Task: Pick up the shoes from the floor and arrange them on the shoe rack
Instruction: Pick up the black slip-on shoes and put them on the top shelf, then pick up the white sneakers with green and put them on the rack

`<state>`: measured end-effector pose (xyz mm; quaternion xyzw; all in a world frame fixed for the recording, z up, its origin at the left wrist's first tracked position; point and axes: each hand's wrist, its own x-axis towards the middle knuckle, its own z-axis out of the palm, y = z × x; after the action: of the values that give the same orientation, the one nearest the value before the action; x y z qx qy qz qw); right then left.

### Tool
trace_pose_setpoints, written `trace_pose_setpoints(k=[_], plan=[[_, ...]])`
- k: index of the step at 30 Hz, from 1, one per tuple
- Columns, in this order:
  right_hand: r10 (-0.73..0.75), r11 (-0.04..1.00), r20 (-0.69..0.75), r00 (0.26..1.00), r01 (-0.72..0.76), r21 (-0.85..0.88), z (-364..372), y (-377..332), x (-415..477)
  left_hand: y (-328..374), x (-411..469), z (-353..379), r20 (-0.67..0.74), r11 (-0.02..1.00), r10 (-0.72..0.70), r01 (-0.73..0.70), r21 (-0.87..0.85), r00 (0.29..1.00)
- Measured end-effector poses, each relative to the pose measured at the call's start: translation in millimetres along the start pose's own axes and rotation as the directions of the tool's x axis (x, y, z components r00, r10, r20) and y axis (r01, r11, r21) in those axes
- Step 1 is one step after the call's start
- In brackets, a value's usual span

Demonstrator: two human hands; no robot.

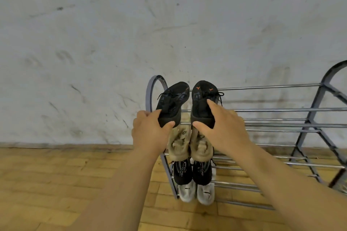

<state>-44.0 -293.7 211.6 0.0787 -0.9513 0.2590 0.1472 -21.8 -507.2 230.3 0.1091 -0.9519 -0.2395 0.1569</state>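
A pair of black shoes lies toes-to-wall on the top tier of the metal shoe rack [272, 110]. My left hand [150, 131] grips the heel of the left black shoe [172, 99], thumb curled under its sole edge. My right hand [223, 125] holds the heel of the right black shoe [201, 99], index finger lying along its upper and thumb against the heel. A beige pair [189, 144] sits on the tier below. Under that come a black pair [193, 172] and a white pair [197, 193] on the lower tiers.
The rack stands against a scuffed white wall [112, 43], its tiers running to the right with bare rails. Its arched grey end frames [326, 118] rise at both sides. A yellow-brown tiled floor [56, 184] lies to the left and in front.
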Motion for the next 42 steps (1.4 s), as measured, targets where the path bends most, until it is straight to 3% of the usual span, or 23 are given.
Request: trace_pose_setpoints(k=[4,8,17,22,25,29,32,35,39,42], plan=[[-0.006,1.000,0.037,0.999,0.005,0.020,2,-8,3,-9,2,3,0.007,0.991,-0.060,0.060,-0.118,0.998],[-0.044,0.999,0.045,0.998,0.043,0.031,6,-14,3,-9,4,9,0.012,0.965,0.003,0.000,-0.263,1.000],[-0.122,0.992,0.095,0.988,0.126,-0.029,4,-7,0,-7,2,9,0.012,0.939,0.007,-0.002,-0.344,1.000],[-0.148,0.983,0.224,0.963,0.118,0.143,-18,3,-6,6,-9,8,0.022,0.925,-0.041,0.046,-0.376,0.999],[-0.147,0.972,0.217,0.965,0.101,0.213,-51,21,-10,34,-23,4,-0.078,0.949,-0.011,-0.014,-0.316,0.997],[-0.056,0.978,0.203,0.977,0.012,0.210,-117,67,-25,94,-59,6,-0.136,0.922,0.201,-0.234,-0.308,0.970],[0.038,0.989,0.260,0.965,-0.074,0.132,-160,127,-63,153,-94,29,-0.027,0.807,0.486,-0.460,-0.371,0.874],[0.237,0.968,0.355,0.904,-0.252,-0.004,-187,203,-116,214,-127,72,0.221,0.691,0.706,-0.585,-0.426,0.673],[0.567,0.814,0.407,0.716,-0.562,-0.147,-184,324,-193,282,-162,143,0.504,0.670,0.740,-0.556,-0.492,0.446],[0.724,0.652,0.424,0.544,-0.741,-0.164,-163,396,-244,317,-185,199,0.614,0.712,0.697,-0.458,-0.532,0.370]])
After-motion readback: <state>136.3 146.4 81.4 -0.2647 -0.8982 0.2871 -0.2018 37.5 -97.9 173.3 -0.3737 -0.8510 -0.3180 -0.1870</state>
